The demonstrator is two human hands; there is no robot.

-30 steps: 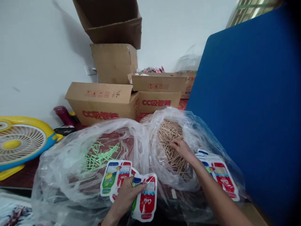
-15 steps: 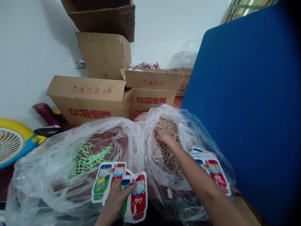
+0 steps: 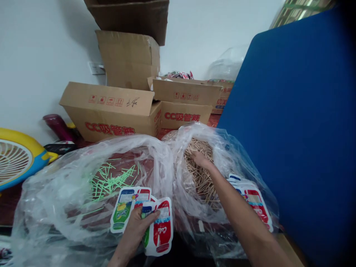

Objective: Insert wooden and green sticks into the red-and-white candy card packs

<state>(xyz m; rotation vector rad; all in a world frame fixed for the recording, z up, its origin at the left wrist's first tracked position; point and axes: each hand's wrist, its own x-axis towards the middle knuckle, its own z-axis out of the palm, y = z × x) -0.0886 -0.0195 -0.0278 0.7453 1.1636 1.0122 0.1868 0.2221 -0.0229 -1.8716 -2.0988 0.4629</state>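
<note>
My left hand [image 3: 136, 226] is closed on a bottle-shaped candy packet [image 3: 162, 226], with a red Cola half and a green half. Behind it, more such packets [image 3: 122, 209] lie on the plastic, one with a green Sprite-like print. My right hand [image 3: 198, 158] reaches into a heap of thin brown sticks [image 3: 204, 181] inside an open clear plastic bag [image 3: 180, 163]. Its fingers bend down, and their tips are hidden among the sticks. Thin green sticks [image 3: 111, 181] lie scattered in another clear bag [image 3: 66, 185] at the left.
A stack of packets [image 3: 254, 204] lies right of my right forearm. Cardboard boxes [image 3: 111, 115] stand along the back wall. A blue panel [image 3: 286, 122] leans at the right. A yellow and blue fan [image 3: 16, 159] and a dark red bottle [image 3: 57, 126] are at the left.
The view has shifted slightly, so most things sit a little further right. My right hand stays in the brown sticks, and my left hand keeps its hold on the packet.
</note>
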